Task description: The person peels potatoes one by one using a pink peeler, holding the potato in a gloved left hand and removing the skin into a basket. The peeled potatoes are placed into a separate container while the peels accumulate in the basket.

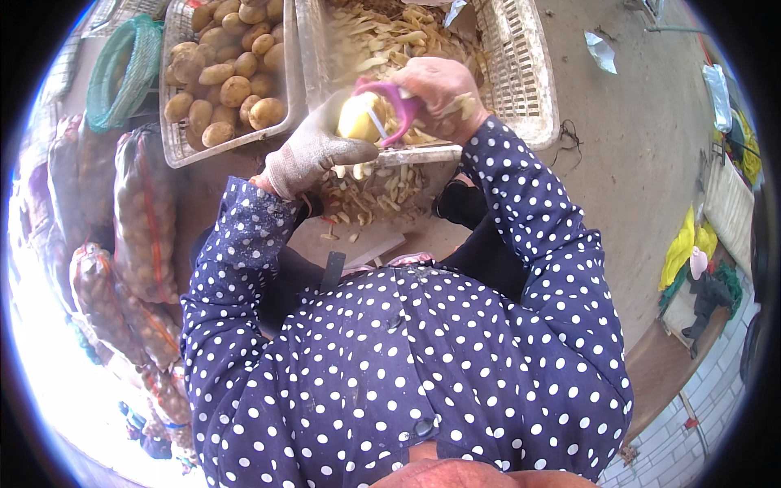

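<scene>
My left hand (314, 143), in a pale, dirty work glove, holds a potato (360, 119) whose visible side is peeled and yellow. Bare, with bits of peel stuck to it, my right hand (442, 97) grips a purple peeler (403, 110), its blade across the potato's right side. Both hands are above the near edge of a plastic crate (525, 79) holding a heap of potato peelings (378, 36). To the left, a second crate (226, 143) is filled with unpeeled potatoes (235, 91).
Fallen peelings (390, 198) lie on the floor between my feet. Mesh sacks of potatoes (143, 213) stand at the left, below a green net (122, 73). A foil scrap (601, 52) is on the floor at right; yellow cloth (680, 256) and other items lie farther right.
</scene>
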